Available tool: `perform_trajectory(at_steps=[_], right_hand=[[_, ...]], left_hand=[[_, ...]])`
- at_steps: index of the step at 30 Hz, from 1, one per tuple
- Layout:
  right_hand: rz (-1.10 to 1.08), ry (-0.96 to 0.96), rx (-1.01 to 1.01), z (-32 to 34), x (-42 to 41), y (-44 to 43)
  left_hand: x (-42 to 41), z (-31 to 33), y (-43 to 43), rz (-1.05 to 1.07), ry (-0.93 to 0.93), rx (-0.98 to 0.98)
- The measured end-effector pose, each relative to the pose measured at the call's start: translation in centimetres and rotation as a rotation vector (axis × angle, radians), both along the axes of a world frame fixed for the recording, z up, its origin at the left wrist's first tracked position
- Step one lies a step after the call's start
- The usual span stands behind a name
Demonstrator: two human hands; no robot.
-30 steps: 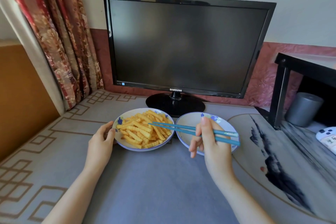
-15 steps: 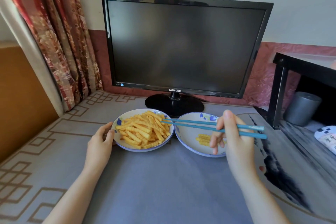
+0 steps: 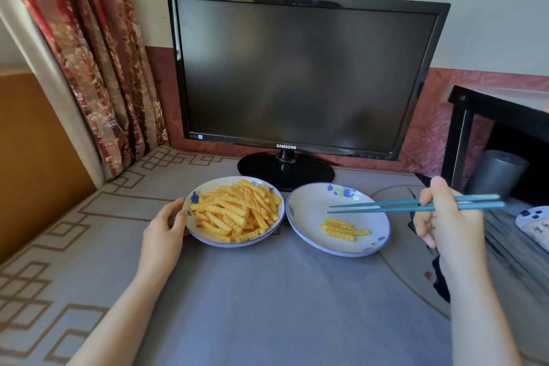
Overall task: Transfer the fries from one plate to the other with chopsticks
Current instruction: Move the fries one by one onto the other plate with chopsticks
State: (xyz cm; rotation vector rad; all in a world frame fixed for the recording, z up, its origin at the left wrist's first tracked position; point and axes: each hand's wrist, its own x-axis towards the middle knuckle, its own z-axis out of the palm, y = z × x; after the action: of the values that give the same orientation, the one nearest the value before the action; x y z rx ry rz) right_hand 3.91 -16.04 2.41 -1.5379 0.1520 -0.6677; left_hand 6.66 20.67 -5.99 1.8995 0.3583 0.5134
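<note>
Two white plates with blue flowers sit side by side on the table. The left plate (image 3: 193, 197) holds a big heap of crinkle-cut fries (image 3: 237, 212). The right plate (image 3: 306, 202) carries a few fries (image 3: 341, 229) near its front. My left hand (image 3: 166, 227) rests on the left plate's rim, fingers curled around the edge. My right hand (image 3: 448, 220) is to the right of the right plate and grips a pair of blue chopsticks (image 3: 395, 205). Their tips hover over the right plate, slightly apart, with nothing between them.
A black monitor (image 3: 303, 74) on a round stand (image 3: 285, 169) stands just behind the plates. A black shelf (image 3: 463, 134) with a grey cup (image 3: 496, 172) is at the right, a white device (image 3: 534, 221) by the right edge. A curtain (image 3: 98, 53) hangs at the left.
My right hand has drawn the chopsticks rightward, from over the fries heap to over the right plate. The left hand and both plates have stayed put.
</note>
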Motion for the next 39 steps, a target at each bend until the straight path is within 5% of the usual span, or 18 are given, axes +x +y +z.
perform_trajectory(at_steps=[21,39], right_hand=[[-0.035,0.085,-0.011,-0.1,-0.3,-1.6],[0.012,-0.109,0.139,0.8,-0.9,4.0]], left_hand=[[0.2,-0.3,0.3,-0.007,-0.003,-0.024],[0.0,-0.1,0.1,-0.009,-0.008,-0.023]])
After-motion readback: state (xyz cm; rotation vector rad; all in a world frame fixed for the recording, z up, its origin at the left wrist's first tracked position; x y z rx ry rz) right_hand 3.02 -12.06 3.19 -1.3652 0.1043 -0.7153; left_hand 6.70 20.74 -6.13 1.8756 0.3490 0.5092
